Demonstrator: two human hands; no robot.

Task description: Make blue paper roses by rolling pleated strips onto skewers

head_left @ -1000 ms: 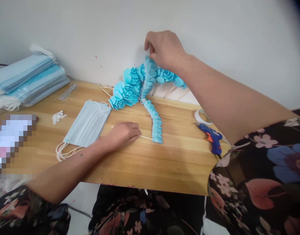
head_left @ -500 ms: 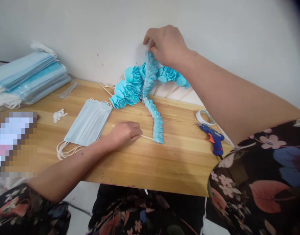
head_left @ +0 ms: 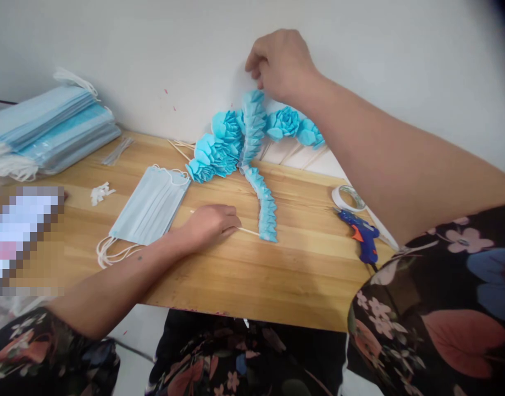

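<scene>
Left hand is lying nearly closed on the table, pinching a thin wooden stick flat, anchoring the ruffled blue strip just right of it. Right hand, fingers curled shut, is hovering directly above the strip's raised top; contact unclear. Glue gun is lying below that forearm.

Operator wears a dark, short-sleeved floral garment — pink, blue, red and white blossoms on black — leaving both forearms, left hand and right hand bare.
</scene>
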